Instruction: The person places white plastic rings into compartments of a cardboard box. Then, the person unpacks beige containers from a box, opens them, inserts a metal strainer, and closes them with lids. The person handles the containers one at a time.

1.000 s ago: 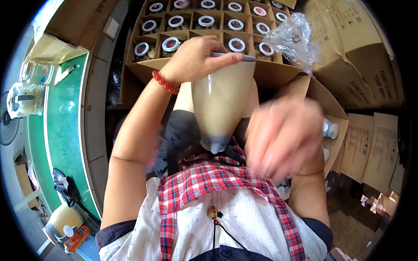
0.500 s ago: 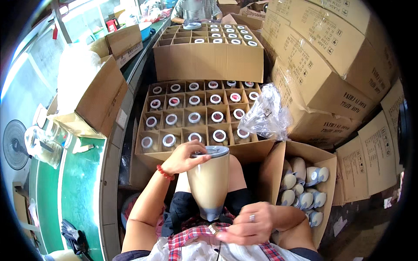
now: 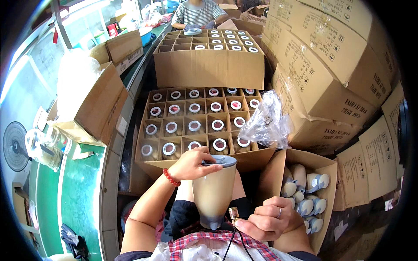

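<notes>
A tall cream-coloured flask liner (image 3: 213, 191) stands upright between my thighs, its wide grey rim on top and its narrow bluish-grey tip pointing down. My left hand (image 3: 191, 164), a red bead bracelet at its wrist, grips the liner at the rim, fingers curled over the top. To the right of the liner's lower end, my right hand (image 3: 266, 219) is closed, thumb and forefinger pinching a small brass-coloured cylinder (image 3: 234, 212). A thin black cord hangs from the cylinder onto my lap. The cylinder looks apart from the liner.
A divided carton (image 3: 204, 163) of white-rimmed bottles lies ahead, with another divided carton (image 3: 209, 69) behind it. Clear plastic (image 3: 267, 124) drapes its right corner. At right, an open box (image 3: 328, 217) holds several liners below stacked cartons (image 3: 322, 95). A green bench (image 3: 82, 187) runs left; a person (image 3: 198, 15) is opposite.
My right hand has risen and moved right, lifting the brass-coloured cylinder with its cord beside the liner. The liner and my left hand have shifted slightly right and down in the view.
</notes>
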Demonstrator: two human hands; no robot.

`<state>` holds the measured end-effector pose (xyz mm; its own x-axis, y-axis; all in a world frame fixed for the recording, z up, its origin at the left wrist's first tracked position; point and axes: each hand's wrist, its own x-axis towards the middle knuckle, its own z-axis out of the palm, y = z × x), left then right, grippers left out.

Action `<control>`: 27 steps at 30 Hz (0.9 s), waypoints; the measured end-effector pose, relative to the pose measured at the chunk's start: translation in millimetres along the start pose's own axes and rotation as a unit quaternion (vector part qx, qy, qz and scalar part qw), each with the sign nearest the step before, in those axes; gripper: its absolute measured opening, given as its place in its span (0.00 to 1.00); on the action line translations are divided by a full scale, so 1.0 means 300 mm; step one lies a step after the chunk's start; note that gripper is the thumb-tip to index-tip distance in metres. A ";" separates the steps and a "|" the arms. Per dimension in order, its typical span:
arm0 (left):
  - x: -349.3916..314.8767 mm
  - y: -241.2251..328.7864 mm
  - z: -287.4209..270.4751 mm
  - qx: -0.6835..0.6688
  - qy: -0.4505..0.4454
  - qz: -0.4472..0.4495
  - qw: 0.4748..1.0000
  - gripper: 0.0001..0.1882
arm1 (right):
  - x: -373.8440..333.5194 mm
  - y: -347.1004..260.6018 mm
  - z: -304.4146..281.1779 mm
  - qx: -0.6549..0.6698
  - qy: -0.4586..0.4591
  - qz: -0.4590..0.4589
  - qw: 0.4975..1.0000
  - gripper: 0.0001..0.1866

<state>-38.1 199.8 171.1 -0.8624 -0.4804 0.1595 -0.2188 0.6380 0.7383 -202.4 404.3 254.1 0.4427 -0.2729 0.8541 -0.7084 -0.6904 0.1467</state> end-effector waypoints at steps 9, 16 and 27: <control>0.028 0.048 -0.006 0.115 -0.026 -0.019 0.993 0.28 | 0.007 0.021 -0.004 -0.008 -0.006 -0.012 1.000 0.13; 0.072 0.115 -0.004 0.220 -0.052 -0.016 0.974 0.28 | 0.009 0.013 0.037 0.113 -0.007 -0.011 0.994 0.10; -0.065 -0.160 -0.037 -0.304 0.075 -0.037 0.949 0.23 | -0.168 0.211 0.251 0.227 -0.105 0.415 0.875 0.18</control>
<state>-5.7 171.9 139.7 -0.7704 -0.6196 0.1504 0.0667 0.1563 0.9855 -228.1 323.8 182.6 0.0054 -0.8905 0.4549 -0.5640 -0.3783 -0.7340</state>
